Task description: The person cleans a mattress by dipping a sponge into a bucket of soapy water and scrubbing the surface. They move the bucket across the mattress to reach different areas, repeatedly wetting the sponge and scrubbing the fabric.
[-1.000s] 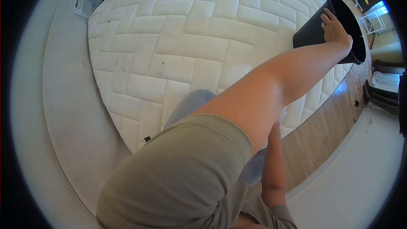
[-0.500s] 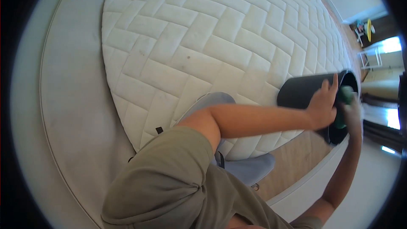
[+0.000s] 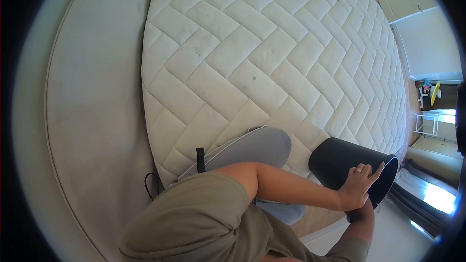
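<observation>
A black bin [image 3: 335,162] rests against the white quilted mattress [image 3: 272,43], its opening facing right in the head view. Across the bin's side near the rim lies my left hand [image 3: 359,187], which wears a ring; its index finger is stretched toward the rim and the others are loosely bent. Nothing shows in that hand. My right hand reaches into the bin's mouth and is hidden there; only the right wrist [image 3: 364,212] and forearm show, close beneath my left hand. What the right hand holds, if anything, is out of sight.
Grey padded shapes with light piping [image 3: 267,148] and a black strap [image 3: 200,160] lie by my body. A grey upholstered panel [image 3: 97,92] runs along the left. Curtains, a bright window [image 3: 439,197] and a white rack [image 3: 426,123] stand at the right.
My right hand, which held a green thing at the bin's mouth, has gone down inside it. The green thing is no longer visible. The view has shifted, so the bin appears lower.
</observation>
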The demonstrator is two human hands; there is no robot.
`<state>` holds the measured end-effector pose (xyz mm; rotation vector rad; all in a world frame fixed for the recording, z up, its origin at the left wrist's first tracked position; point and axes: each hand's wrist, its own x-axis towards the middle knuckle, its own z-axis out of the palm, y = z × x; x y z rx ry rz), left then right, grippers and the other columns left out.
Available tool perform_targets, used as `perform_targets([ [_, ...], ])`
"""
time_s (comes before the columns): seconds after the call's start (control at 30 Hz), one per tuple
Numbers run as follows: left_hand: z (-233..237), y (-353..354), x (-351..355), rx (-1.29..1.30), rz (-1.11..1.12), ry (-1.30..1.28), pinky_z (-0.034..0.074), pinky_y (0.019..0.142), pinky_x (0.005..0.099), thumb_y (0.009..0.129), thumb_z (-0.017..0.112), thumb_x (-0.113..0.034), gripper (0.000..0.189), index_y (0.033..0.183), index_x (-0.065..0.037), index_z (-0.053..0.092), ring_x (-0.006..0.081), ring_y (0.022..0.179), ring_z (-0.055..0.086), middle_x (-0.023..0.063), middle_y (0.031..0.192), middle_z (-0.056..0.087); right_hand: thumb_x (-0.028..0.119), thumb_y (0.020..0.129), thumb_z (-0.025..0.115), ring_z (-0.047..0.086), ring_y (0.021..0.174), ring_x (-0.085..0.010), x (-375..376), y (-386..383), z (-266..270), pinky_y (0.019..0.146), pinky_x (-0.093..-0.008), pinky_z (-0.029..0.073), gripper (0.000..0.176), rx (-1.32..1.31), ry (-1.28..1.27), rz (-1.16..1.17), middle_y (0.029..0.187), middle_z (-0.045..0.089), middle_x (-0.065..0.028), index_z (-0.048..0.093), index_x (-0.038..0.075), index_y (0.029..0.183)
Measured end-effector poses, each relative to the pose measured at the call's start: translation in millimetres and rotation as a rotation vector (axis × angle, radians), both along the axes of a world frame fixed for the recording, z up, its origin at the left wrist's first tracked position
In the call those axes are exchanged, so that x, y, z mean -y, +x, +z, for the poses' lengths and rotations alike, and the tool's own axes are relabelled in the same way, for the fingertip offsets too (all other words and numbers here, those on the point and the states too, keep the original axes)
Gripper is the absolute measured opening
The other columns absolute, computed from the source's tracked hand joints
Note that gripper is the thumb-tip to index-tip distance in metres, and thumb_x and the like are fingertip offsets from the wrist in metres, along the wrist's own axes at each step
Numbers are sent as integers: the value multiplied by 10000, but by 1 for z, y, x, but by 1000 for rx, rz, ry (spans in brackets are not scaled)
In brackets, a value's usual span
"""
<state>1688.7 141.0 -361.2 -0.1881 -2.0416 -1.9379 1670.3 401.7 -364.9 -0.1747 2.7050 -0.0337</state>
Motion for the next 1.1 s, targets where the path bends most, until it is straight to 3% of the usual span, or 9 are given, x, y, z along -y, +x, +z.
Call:
perform_targets([
  [0.1, -3, -16, -14, -74, 80, 123, 285, 796, 412, 635, 503, 14, 787, 1367, -53, 222, 296, 848, 363, 152, 893, 361, 95, 698, 564, 551, 772, -310, 11, -10, 25, 693, -374, 434, 256, -13, 2, 27, 825, 568, -170, 544, -1, 935],
  [0.3, 11, -68, -6, 23, 26, 252, 257, 861, 419, 637, 480, 39, 770, 1363, -56, 240, 308, 869, 339, 160, 891, 342, 85, 694, 558, 550, 763, -323, 80, -57, 62, 684, -378, 435, 238, -141, -37, 192, 807, 569, -174, 549, -1, 915],
  [0.5, 20, -124, -12, 43, 205, 138, 273, 862, 463, 645, 510, 2, 759, 1353, -44, 238, 345, 929, 358, 195, 963, 357, 76, 690, 553, 550, 755, -336, 154, -120, 67, 674, -383, 436, 220, -316, -75, 444, 789, 569, -179, 554, -2, 896],
  [0.63, 3, -147, -7, 53, 197, 90, 315, 850, 477, 635, 573, -85, 755, 1329, -42, 277, 333, 977, 384, 178, 1014, 398, 70, 688, 549, 549, 749, -345, 155, -135, 66, 668, -386, 437, 208, -287, -64, 491, 777, 570, -182, 558, -3, 883],
  [0.83, 8, -146, 2, 204, 174, -57, 280, 915, 553, 680, 601, -176, 731, 1324, -43, 281, 355, 1090, 354, 182, 1073, 391, 61, 684, 543, 548, 741, -358, 143, -130, 77, 658, -390, 438, 191, -208, -45, 496, 759, 570, -186, 563, -3, 863],
  [1.0, 7, -123, 44, 131, 10, 36, 309, 914, 478, 740, 580, -276, 671, 1298, -11, 317, 359, 1058, 396, 207, 1092, 419, 59, 657, 564, 544, 705, -363, 120, -132, 78, 635, -391, 435, 149, -208, 93, 645, 711, 567, -185, 586, -11, 787],
  [1.03, -2, -122, 53, 58, 9, 5, 311, 919, 468, 753, 572, -306, 654, 1284, -3, 341, 356, 1045, 417, 212, 1083, 442, 59, 657, 564, 544, 705, -363, 123, -130, 82, 635, -391, 435, 149, -206, 94, 641, 711, 567, -185, 586, -11, 787],
  [1.07, -12, -121, 80, -11, 16, -20, 304, 949, 423, 759, 563, -346, 619, 1237, 17, 409, 350, 1049, 442, 220, 1084, 482, 64, 645, 577, 550, 700, -353, 146, -121, 97, 636, -389, 436, 163, -135, 126, 431, 717, 571, -179, 593, -7, 791],
  [1.1, -38, -120, 103, -124, 180, 37, 301, 964, 389, 768, 570, -322, 555, 1184, 29, 464, 330, 1093, 437, 225, 1117, 494, 69, 632, 591, 556, 695, -343, 160, -116, 112, 636, -387, 437, 178, -65, 154, 220, 722, 575, -173, 600, -3, 794],
])
